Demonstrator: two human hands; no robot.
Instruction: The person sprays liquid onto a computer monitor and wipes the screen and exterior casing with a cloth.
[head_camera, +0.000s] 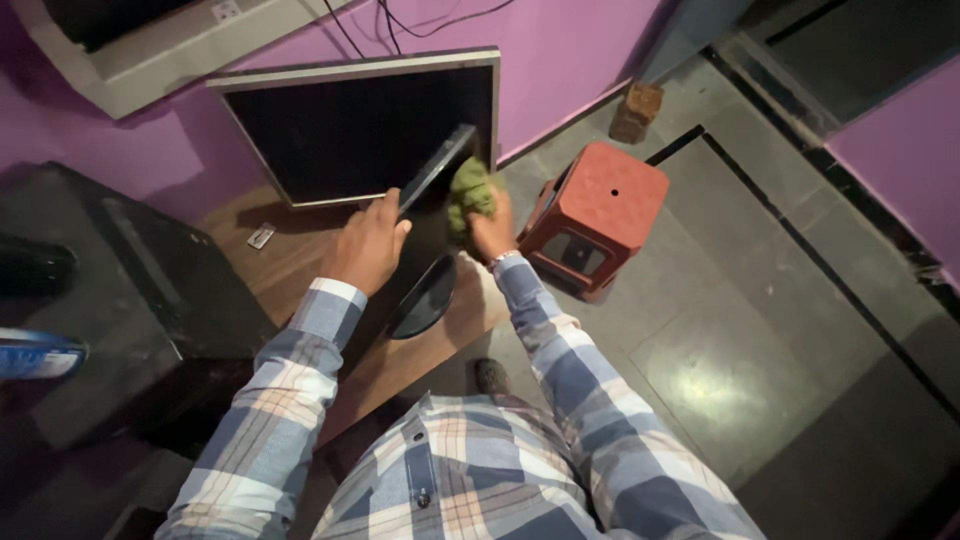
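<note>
My left hand grips the top edge of a small black monitor that stands on a round black base on a wooden table. My right hand holds a crumpled green cloth pressed against the monitor's right side. Behind it, a larger flat screen with a silver frame leans against the purple wall. Both my sleeves are plaid.
A red plastic stool stands on the grey tiled floor right of the table. A brick lies by the wall. A black cabinet is at the left. A small silver item lies on the table. Cables hang down the wall.
</note>
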